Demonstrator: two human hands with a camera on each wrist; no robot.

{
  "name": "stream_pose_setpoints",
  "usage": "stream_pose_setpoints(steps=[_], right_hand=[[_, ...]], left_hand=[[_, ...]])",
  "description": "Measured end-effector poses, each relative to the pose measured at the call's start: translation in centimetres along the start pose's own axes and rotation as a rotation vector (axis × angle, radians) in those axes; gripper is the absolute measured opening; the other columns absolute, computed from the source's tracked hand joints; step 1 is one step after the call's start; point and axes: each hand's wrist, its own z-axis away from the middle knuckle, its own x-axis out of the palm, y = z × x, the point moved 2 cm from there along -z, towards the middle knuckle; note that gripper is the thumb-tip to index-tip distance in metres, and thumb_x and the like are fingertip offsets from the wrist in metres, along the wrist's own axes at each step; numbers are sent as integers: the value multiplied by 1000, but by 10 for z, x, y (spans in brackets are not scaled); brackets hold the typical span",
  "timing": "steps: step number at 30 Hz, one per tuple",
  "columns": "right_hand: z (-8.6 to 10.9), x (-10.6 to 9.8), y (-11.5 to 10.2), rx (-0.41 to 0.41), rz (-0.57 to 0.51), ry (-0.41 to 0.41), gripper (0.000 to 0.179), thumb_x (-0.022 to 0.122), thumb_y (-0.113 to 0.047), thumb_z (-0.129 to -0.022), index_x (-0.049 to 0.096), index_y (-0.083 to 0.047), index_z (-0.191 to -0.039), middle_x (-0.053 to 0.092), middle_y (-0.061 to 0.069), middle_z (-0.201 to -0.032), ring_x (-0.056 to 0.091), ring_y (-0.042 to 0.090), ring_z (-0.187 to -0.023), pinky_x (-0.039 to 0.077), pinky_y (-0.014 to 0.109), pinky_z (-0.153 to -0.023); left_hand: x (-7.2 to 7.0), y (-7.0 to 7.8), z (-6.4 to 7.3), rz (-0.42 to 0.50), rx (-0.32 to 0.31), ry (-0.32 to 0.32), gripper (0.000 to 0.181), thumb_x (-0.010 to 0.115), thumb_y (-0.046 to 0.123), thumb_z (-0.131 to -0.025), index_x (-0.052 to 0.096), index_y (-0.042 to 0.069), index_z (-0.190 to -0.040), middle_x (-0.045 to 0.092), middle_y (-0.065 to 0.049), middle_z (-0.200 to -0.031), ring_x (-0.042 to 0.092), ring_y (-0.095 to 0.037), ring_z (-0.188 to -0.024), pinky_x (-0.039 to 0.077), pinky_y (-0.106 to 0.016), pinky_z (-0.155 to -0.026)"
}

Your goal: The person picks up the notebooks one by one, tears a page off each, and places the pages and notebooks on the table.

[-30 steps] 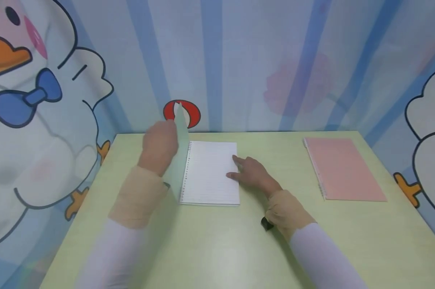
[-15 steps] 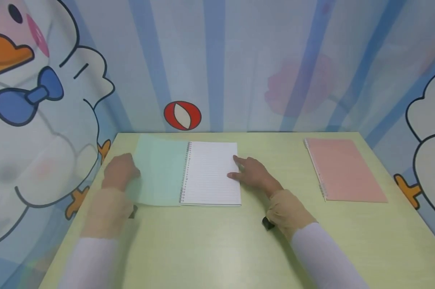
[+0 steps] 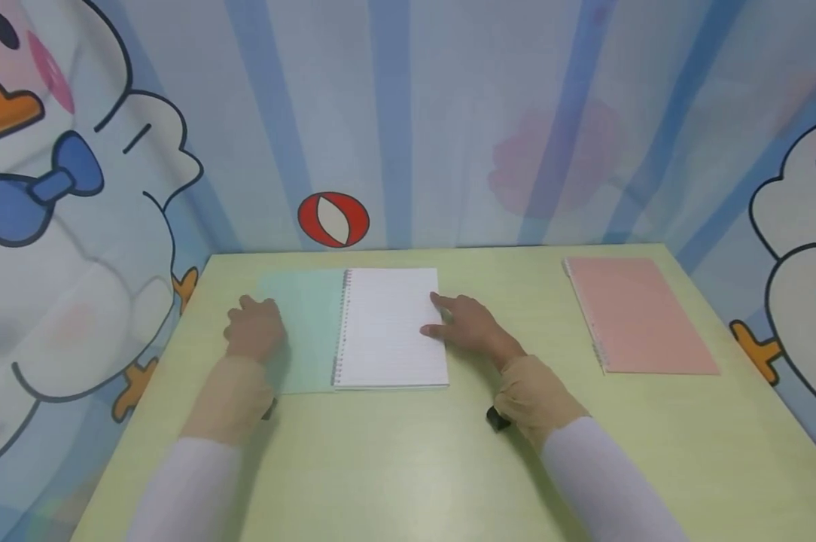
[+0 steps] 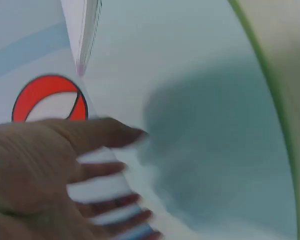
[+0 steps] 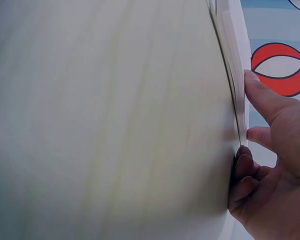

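Notebook [image 3: 391,327] lies open flat on the bench [image 3: 394,467], left of centre; mint cover [image 3: 306,331] folded out to the left, ruled page [image 3: 394,301] up, spiral [image 3: 342,327] between. Left hand [image 3: 254,331] is at the cover's outer edge; grip spread, fingers apart, nothing pinched; contact with the cover can't be told. Right hand [image 3: 472,324]: thumb and index extended, set apart, touching the page by its right edge; other fingers curled in beside that edge. Pink notebook [image 3: 645,316] closed, well apart on the right.

Handling, judged: light, easily slid on a smooth top. Cover looks thin, bendy, maybe slick, might spring up if let go. Paper soft, creases easily. Best hold: pinch the cover at mid outer edge, the page at its right edge; keep off the spiral, it could snag or bend.
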Motion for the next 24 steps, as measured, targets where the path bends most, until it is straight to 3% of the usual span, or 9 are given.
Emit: stream_pose_setpoints(steps=[4, 7, 10, 14, 18, 21, 24], right_hand=[[-2, 0, 1, 6, 13, -4, 83, 67, -51, -102, 34, -11, -166, 47, 30, -157, 41, 45, -149, 32, 55, -122], [-4, -1, -1, 9, 39, -28, 84, 66, -52, -102, 32, -12, -167, 47, 29, -158, 41, 44, -149, 31, 54, -123], [-5, -4, -5, 9, 84, -83, 83, 64, -52, -104, 29, -10, -168, 45, 27, -160, 39, 42, -151, 30, 51, -124], [-12, -8, -15, 17, 154, -99, 82, 61, -52, -106, 30, -8, -168, 46, 25, -161, 43, 40, -150, 35, 51, -122], [-28, -8, -22, 51, 265, 24, 85, 59, -57, -105, 27, -12, -169, 47, 24, -156, 48, 42, -141, 45, 57, -111], [-41, -8, -22, 104, 318, 87, 86, 56, -60, -105, 25, -11, -169, 38, 23, -162, 39, 44, -146, 41, 63, -111], [-47, -7, -18, 146, 349, 75, 83, 49, -58, -109, 27, -4, -167, 27, 22, -170, 28, 46, -153, 31, 67, -117]], left_hand=[[17, 33, -22, 10, 178, -23, 67, 59, 31, -106, 39, -7, -157, 39, -35, -153, 42, -53, -137, 42, -70, -108], [30, 53, -37, -38, 306, -18, 86, 59, 53, -104, 30, -1, -165, 33, -23, -168, 29, -45, -154, 31, -66, -120], [40, 66, -44, -84, 392, -28, 96, 53, 65, -103, 23, 1, -167, 23, -18, -174, 19, -44, -159, 25, -66, -123], [44, 70, -42, -100, 393, -94, 102, 52, 70, -102, 17, 2, -169, 11, -16, -177, 14, -46, -160, 23, -68, -122], [43, 70, -42, -92, 366, -145, 103, 54, 69, -101, 14, 4, -170, 3, -12, -178, 13, -46, -160, 25, -68, -121], [39, 73, -45, -49, 383, -169, 101, 57, 66, -101, 15, 5, -170, 3, -10, -179, 11, -45, -161, 24, -67, -122], [37, 80, -49, 9, 380, -211, 100, 59, 63, -101, 14, 7, -170, 4, -8, -178, 7, -41, -162, 17, -65, -125]])
